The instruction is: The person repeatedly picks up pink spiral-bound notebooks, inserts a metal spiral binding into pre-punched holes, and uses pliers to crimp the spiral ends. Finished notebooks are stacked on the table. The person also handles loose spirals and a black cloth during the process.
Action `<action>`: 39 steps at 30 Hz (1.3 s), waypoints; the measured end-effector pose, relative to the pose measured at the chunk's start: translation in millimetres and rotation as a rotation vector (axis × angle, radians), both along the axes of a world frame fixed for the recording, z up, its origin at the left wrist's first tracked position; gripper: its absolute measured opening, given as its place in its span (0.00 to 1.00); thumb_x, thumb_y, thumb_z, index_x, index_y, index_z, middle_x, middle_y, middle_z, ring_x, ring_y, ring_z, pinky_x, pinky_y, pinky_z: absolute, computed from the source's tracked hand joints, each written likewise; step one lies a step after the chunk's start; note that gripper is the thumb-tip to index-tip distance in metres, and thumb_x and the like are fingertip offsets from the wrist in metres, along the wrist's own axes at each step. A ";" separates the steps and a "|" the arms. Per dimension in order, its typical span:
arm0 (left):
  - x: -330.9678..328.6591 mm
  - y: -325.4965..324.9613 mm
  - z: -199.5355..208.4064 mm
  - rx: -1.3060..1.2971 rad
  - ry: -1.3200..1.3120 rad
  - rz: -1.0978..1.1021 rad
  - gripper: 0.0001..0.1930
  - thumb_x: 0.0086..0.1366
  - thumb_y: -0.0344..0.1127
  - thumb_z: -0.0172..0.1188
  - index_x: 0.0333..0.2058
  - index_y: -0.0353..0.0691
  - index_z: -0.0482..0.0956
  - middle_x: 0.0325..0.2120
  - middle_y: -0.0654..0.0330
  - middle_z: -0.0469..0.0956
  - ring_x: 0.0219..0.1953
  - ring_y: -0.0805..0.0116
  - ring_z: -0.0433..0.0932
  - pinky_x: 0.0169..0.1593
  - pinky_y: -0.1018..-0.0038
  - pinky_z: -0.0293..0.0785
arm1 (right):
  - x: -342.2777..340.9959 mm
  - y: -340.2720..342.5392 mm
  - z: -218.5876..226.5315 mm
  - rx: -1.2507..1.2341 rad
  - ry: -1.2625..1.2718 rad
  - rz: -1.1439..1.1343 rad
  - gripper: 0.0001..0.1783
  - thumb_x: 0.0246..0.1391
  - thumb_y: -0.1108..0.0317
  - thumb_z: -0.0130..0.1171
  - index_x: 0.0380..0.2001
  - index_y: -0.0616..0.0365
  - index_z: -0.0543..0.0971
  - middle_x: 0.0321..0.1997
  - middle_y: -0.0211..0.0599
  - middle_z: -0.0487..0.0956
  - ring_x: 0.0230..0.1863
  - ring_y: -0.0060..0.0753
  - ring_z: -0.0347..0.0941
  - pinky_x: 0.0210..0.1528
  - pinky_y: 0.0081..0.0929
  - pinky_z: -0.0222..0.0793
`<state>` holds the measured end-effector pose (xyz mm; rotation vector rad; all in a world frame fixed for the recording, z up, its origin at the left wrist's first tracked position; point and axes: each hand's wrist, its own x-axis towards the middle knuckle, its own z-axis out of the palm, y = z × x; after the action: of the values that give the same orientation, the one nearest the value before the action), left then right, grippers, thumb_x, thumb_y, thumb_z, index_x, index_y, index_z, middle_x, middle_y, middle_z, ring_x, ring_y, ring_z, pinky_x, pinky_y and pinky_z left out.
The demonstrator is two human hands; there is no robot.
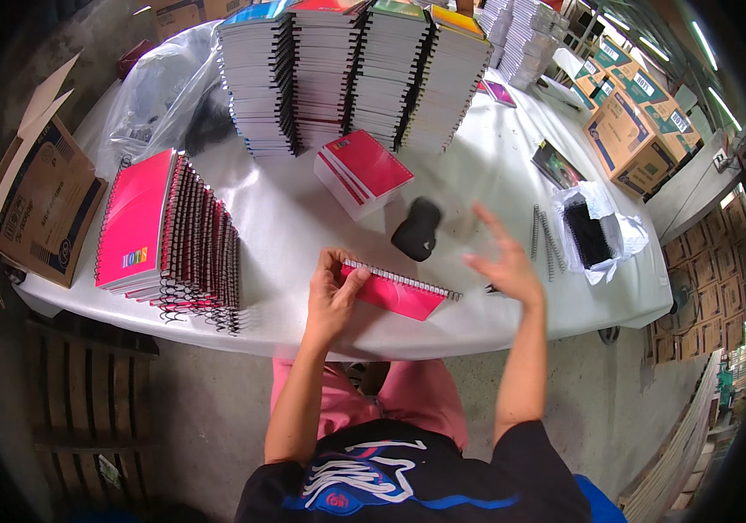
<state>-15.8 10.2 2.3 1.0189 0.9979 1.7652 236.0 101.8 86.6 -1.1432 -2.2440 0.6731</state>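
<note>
While one stack of red notebooks stood left of the grip, my left hand pinched one red notebook by its coiled edge; I judged coil work in hand, the next move calling for a steady hold. Four tall stacks rose beyond, one black object nearer; my spread right hand seemed empty, two loose coils right of it.

A pink coil-bound notebook slants over the table.

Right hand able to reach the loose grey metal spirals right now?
Probably yes: the open right hand is close beside the loose grey metal spirals, with nothing visible blocking the way.
</note>
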 end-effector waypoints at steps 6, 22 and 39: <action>4.0 -10.2 24.2 -0.208 -0.112 0.021 0.16 0.52 0.26 0.68 0.40 0.34 0.76 0.29 0.62 0.79 0.32 0.77 0.76 0.39 0.82 0.72 | 110.0 -5.1 -23.8 -0.088 -0.454 -0.067 0.45 0.42 0.55 0.67 0.63 0.52 0.59 0.66 0.43 0.58 0.68 0.49 0.50 0.67 0.39 0.47; 25.1 -31.3 55.4 0.112 0.344 0.538 0.46 0.51 0.21 0.66 0.64 0.39 0.47 0.25 0.61 0.76 0.32 0.74 0.76 0.42 0.80 0.70 | -60.7 -121.5 35.0 0.144 0.114 -0.048 0.28 0.50 0.61 0.61 0.57 0.39 0.70 0.45 0.40 0.69 0.45 0.39 0.66 0.49 0.36 0.59; 14.7 -35.1 38.5 0.438 0.722 0.771 0.44 0.45 0.17 0.68 0.60 0.33 0.55 0.26 0.59 0.79 0.31 0.73 0.74 0.34 0.81 0.72 | -60.3 -111.4 44.3 -1.040 0.318 0.270 0.27 0.55 0.51 0.56 0.55 0.50 0.70 0.29 0.37 0.75 0.25 0.37 0.74 0.30 0.30 0.70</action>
<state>-1.1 -24.9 40.7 1.7928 1.6443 2.3564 175.7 -9.5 130.9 -1.0144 -1.7499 2.1122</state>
